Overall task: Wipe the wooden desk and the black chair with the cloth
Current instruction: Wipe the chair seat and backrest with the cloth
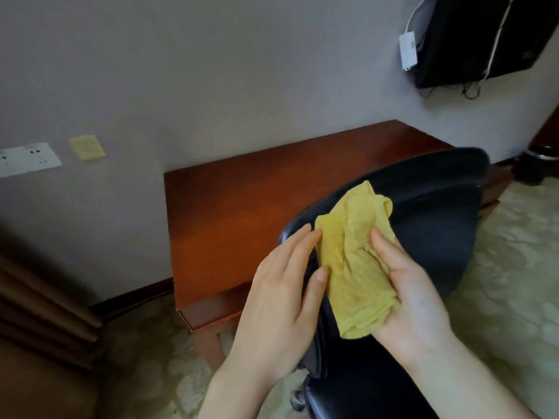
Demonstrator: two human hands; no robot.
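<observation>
A yellow cloth, folded and crumpled, hangs above the top edge of the black chair. My right hand holds it from below and the right, thumb pressed on its front. My left hand has its fingers spread, with fingertips touching the cloth's left edge. The wooden desk, reddish brown and bare, stands against the wall behind the chair's backrest.
A dark television with a white box and cables hangs on the wall at top right. Wall sockets sit at the left. Brown curtains hang at the lower left. Pale patterned carpet covers the floor.
</observation>
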